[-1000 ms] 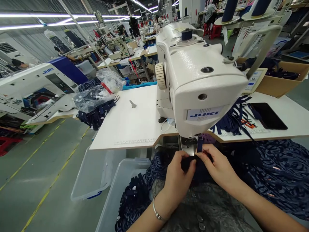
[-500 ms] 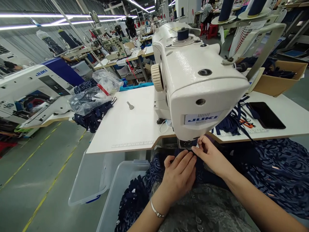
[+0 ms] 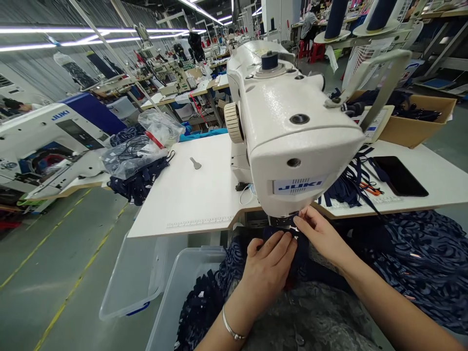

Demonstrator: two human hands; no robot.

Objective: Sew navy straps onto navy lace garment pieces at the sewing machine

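Long white tube lights (image 3: 66,43) overhead, slanting away toward the rear. Grey pleated curtain-like wall covering (image 3: 22,61) at left. Smooth grey-green floor (image 3: 54,253), marked with yellow painted lines (image 3: 89,261). Rows of pale-topped worktables (image 3: 199,88) recede behind. White square pillar (image 3: 276,17) at back; red plastic stools (image 3: 316,51) near a seated person (image 3: 309,25).

Left wrist (image 3: 239,312): slim silver-toned bracelet (image 3: 227,325), rounded bead detail (image 3: 237,336) near its 5 o'clock
Garment (image 3: 329,309), 5 o'clock: mottled dark grey
Forearms (image 3: 387,297): bare
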